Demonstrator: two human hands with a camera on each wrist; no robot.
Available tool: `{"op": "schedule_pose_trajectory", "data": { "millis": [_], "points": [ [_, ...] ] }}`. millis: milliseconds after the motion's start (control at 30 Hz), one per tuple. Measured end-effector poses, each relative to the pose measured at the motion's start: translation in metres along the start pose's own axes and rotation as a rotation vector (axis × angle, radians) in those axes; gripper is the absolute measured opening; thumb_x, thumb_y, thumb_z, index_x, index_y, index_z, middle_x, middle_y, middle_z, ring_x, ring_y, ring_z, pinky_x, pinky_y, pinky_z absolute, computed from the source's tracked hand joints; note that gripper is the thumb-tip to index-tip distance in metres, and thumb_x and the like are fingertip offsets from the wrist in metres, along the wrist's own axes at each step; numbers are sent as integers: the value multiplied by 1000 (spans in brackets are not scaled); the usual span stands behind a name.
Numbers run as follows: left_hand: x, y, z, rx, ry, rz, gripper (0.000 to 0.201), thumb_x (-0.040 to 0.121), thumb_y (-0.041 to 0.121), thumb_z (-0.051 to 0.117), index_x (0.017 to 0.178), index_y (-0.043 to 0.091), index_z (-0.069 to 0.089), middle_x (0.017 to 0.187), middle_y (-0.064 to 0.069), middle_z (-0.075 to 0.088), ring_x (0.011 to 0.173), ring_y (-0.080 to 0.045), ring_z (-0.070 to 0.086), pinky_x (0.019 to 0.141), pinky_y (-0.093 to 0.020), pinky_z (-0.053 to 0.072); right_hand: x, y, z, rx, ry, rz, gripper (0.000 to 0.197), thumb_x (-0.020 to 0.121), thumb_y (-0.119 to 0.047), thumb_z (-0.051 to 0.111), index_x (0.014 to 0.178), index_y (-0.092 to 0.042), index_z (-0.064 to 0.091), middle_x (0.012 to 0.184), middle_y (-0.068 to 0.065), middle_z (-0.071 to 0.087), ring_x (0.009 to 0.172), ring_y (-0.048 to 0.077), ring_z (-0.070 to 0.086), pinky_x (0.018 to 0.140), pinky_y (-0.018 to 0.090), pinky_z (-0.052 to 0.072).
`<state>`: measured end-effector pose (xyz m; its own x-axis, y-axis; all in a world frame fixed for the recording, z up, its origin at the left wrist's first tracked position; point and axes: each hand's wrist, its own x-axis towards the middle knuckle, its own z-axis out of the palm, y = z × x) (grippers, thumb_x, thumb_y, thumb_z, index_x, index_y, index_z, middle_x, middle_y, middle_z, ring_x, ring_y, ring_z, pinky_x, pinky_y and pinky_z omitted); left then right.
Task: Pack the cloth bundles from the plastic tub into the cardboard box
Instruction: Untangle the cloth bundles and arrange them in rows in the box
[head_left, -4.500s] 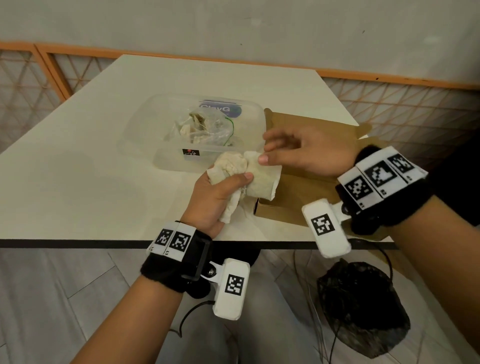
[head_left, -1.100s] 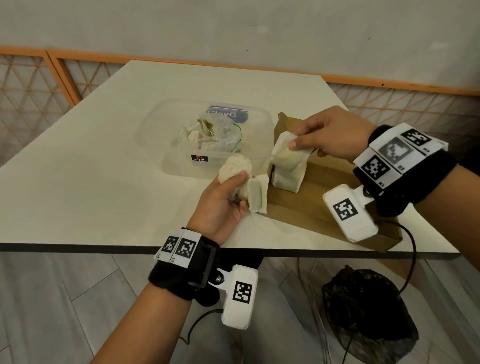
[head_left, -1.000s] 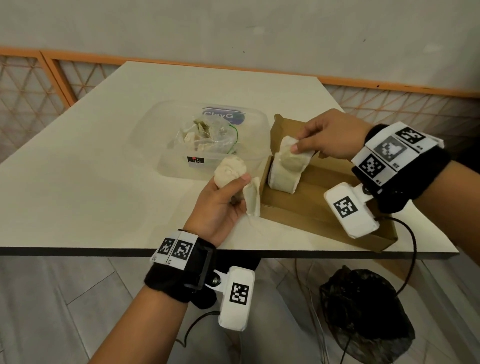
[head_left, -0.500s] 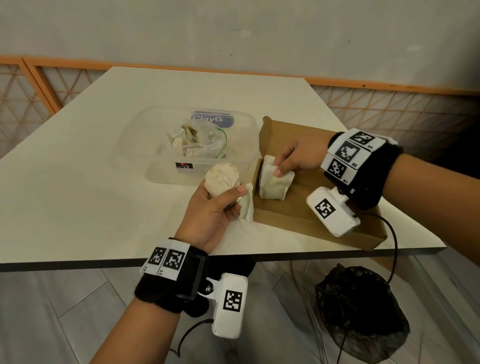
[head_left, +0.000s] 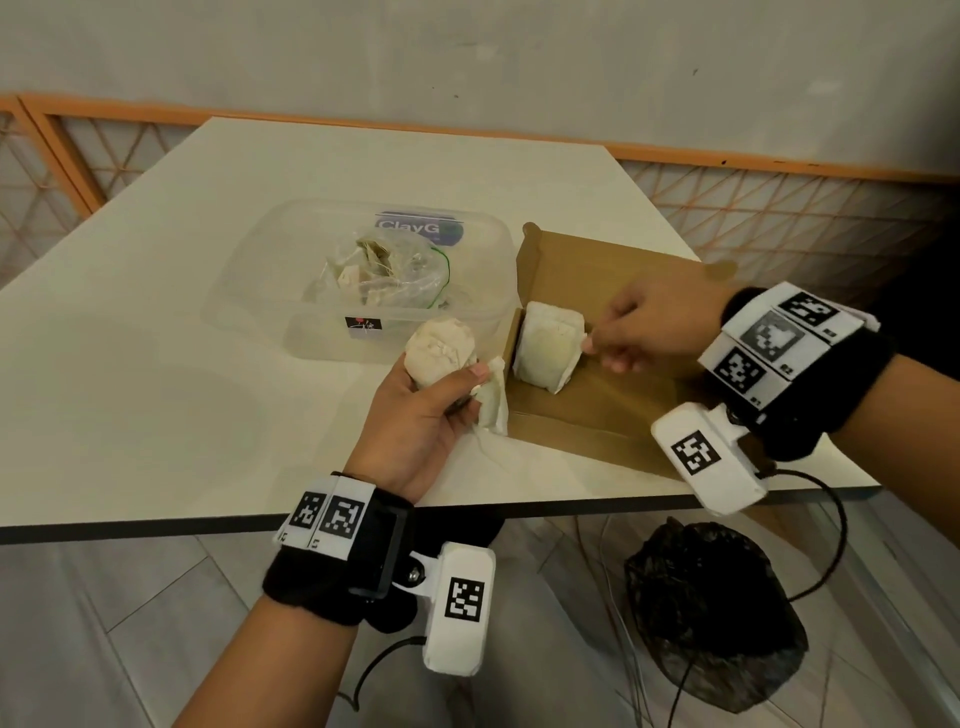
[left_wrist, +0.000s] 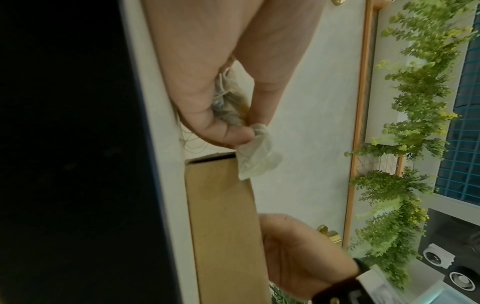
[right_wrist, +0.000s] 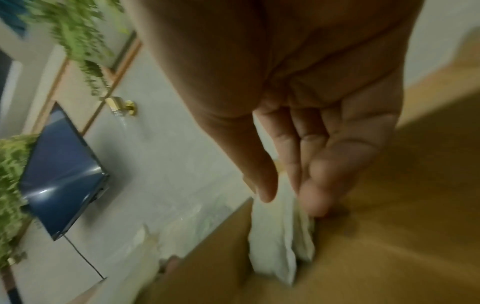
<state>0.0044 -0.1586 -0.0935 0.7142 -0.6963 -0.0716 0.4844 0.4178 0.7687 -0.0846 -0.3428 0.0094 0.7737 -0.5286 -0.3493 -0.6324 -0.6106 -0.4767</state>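
My left hand (head_left: 447, 395) grips a rounded cream cloth bundle (head_left: 440, 352) just left of the cardboard box (head_left: 597, 415), and a loose flap hangs from it; the left wrist view shows that hand (left_wrist: 249, 127) pinching the flap (left_wrist: 259, 160). A second, flatter cloth bundle (head_left: 545, 348) stands on edge in the box's near-left corner. My right hand (head_left: 597, 343) is inside the box with its thumb and fingertips pinching that bundle's right edge, as the blurred right wrist view (right_wrist: 291, 197) also shows. The clear plastic tub (head_left: 260, 291) holds a plastic bag of cloth pieces (head_left: 384, 275).
The tub and the box stand side by side on a cream table (head_left: 130, 364), whose front edge runs just below my left wrist. A black bag (head_left: 711, 613) and cables lie on the floor under the table. An orange lattice rail (head_left: 779, 208) runs behind.
My right hand has lowered the flat bundle into the box's near-left corner and slid to its right edge. My left hand keeps its bundle beside the box, nearly still.
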Motion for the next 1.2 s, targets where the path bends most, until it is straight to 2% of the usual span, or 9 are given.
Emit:
{"op": "schedule_pose_trajectory", "data": {
  "millis": [267, 433, 600, 667, 767, 933, 967, 1067, 1200],
  "points": [
    [0, 2, -1, -92, 33, -5, 38, 69, 3, 67, 105, 9, 57, 98, -8, 64, 88, -16, 65, 73, -25, 57, 4, -2, 16, 311, -109, 100, 17, 90, 2, 53, 103, 10, 60, 85, 14, 63, 71, 16, 60, 56, 16, 53],
    [-1, 4, -1, -118, 69, 1, 20, 79, -4, 62, 91, 12, 58, 86, -2, 65, 76, -9, 67, 61, -19, 54, 0, -5, 14, 322, -68, 80, 29, 90, -3, 54, 118, 9, 55, 83, 9, 63, 75, 15, 59, 76, 25, 51],
    [-1, 5, 0, -162, 117, 2, 18, 85, -5, 58, 91, 13, 58, 83, 0, 65, 68, -6, 67, 57, -17, 52, -27, 4, 20, 42, 84, -124, 25, 87, -31, 60, 106, -14, 62, 96, 3, 68, 89, 16, 64, 83, 29, 52],
    [-2, 6, 0, -189, 129, 3, 18, 86, -4, 58, 94, 12, 58, 85, -1, 66, 67, -7, 66, 58, -17, 52, -43, 6, 31, -36, 27, -222, 25, 86, -39, 59, 106, -25, 64, 93, -9, 65, 87, 6, 60, 79, 20, 47],
    [-3, 7, 0, -227, 141, 6, 19, 86, -3, 58, 99, 11, 58, 89, -2, 66, 68, -7, 66, 58, -16, 52, -57, 11, 44, -45, -56, -324, 22, 88, -29, 59, 109, -28, 67, 98, -15, 66, 89, -1, 59, 75, 7, 44],
    [-5, 10, 2, -240, 129, 3, 19, 87, -3, 58, 99, 12, 58, 90, -2, 65, 69, -7, 67, 58, -16, 52, -64, 8, 37, -67, -67, -322, 17, 88, -29, 59, 102, -31, 69, 98, -15, 68, 90, -2, 58, 77, 5, 41],
    [-5, 10, 2, -236, 120, 5, 19, 87, -3, 57, 99, 12, 58, 91, -2, 65, 70, -7, 67, 58, -16, 52, -62, 4, 35, -31, -33, -319, 17, 87, -33, 59, 101, -30, 69, 97, -13, 68, 89, 0, 59, 78, 7, 43],
    [-6, 11, 4, -216, 66, 26, 21, 85, -2, 58, 101, 12, 57, 93, -2, 64, 77, -8, 66, 60, -16, 53, -48, -11, 35, 97, 29, -302, 26, 83, -46, 58, 96, -24, 68, 93, -2, 71, 90, 14, 66, 86, 32, 53],
    [-7, 10, 3, -161, -35, 27, 35, 78, 3, 64, 111, 8, 54, 99, -5, 67, 87, -13, 67, 66, -18, 55, -22, -34, 45, 212, -69, -266, 27, 83, -38, 64, 96, -15, 66, 86, 8, 67, 74, 18, 60, 66, 26, 48]
  ]
}}
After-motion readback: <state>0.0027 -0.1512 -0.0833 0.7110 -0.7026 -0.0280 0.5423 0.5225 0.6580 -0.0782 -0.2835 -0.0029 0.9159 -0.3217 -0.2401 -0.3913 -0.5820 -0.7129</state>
